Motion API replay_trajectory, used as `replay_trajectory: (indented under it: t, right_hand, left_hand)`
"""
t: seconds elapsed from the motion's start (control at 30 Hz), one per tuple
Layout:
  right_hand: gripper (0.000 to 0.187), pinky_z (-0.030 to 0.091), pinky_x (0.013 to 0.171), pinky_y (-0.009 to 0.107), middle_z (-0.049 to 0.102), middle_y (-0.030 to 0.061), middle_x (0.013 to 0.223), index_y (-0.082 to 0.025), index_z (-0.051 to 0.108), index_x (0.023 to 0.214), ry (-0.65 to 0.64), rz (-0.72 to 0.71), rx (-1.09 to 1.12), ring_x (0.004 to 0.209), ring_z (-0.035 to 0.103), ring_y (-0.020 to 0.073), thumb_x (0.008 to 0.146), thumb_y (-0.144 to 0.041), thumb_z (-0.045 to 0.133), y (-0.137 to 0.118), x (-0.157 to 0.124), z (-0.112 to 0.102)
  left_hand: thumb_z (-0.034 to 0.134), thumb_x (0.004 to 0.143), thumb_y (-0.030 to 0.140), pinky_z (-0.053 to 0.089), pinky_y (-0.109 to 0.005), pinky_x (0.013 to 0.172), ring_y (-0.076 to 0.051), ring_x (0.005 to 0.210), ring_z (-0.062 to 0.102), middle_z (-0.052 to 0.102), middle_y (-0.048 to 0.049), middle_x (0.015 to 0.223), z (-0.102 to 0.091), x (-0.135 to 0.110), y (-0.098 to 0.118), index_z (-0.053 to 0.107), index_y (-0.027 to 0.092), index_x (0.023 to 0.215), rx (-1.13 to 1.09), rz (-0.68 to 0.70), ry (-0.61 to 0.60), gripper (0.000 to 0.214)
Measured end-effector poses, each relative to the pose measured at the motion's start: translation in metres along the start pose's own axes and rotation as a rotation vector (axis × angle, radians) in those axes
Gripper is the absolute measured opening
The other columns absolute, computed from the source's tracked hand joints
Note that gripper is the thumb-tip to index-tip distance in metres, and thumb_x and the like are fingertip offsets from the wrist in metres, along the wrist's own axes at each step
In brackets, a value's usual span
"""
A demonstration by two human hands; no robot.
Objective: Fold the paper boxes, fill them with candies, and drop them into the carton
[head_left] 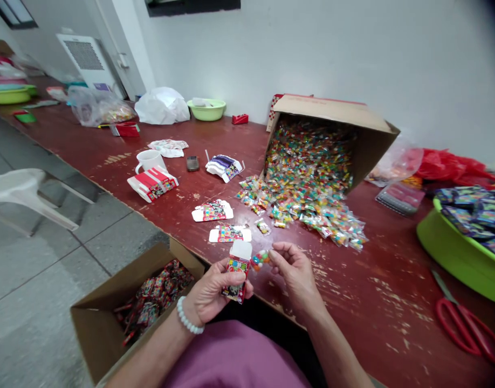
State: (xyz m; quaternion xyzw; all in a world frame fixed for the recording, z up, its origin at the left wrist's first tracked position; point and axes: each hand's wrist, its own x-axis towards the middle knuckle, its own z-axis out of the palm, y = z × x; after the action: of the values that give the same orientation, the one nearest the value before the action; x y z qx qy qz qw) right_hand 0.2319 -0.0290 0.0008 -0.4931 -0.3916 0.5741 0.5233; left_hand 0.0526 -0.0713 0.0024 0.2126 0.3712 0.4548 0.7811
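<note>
My left hand is closed around a small printed candy box, whose white top flap stands up. Between thumb and fingertips, my right hand pinches a clear packet of colourful candies, right beside the box's upper end. Two flattened candy cartons, one nearer and one farther, lie on the table beyond my left hand. A single candy packet rests apart from a large heap of packets, which spills from a tipped cardboard box.
An open carton of filled candy boxes stands low at left. Red-handled scissors and a green basin of dark packets are at right. A white mug, a carton stack and a white stool are at left.
</note>
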Motion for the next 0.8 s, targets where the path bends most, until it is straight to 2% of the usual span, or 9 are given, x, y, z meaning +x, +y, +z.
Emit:
replay_trajectory:
  t: [0.27,0.47,0.8]
  right_hand:
    - [0.040,0.042,0.055,0.023,0.065,-0.0016,0.070,-0.019,0.068,0.091,-0.036,0.053,0.046,0.062,0.056,0.0130,0.067,-0.048,0.082,0.006,-0.007,-0.003]
    - [0.044,0.043,0.055,0.022,0.066,-0.0005,0.074,-0.020,0.068,0.097,-0.073,0.106,0.056,0.064,0.057,0.0125,0.069,-0.050,0.081,0.007,-0.010,-0.007]
    - [0.034,0.044,0.056,0.022,0.067,0.0000,0.079,-0.020,0.069,0.096,-0.152,0.098,0.106,0.064,0.057,0.0116,0.074,-0.044,0.079,0.015,-0.012,-0.015]
  left_hand:
    - [0.085,0.066,0.019,0.055,-0.027,0.064,-0.018,0.068,0.071,0.074,-0.0071,0.081,0.003,0.003,-0.005,0.068,0.013,0.095,-0.034,0.012,0.051,0.034]
    - [0.084,0.067,0.018,0.055,-0.026,0.065,-0.018,0.068,0.072,0.076,-0.0097,0.081,0.004,0.004,-0.004,0.068,0.012,0.098,-0.006,0.010,0.054,0.035]
    - [0.083,0.068,0.019,0.055,-0.025,0.064,-0.017,0.066,0.071,0.075,-0.0080,0.080,0.009,0.005,-0.003,0.069,0.012,0.095,0.037,0.012,0.033,0.032]
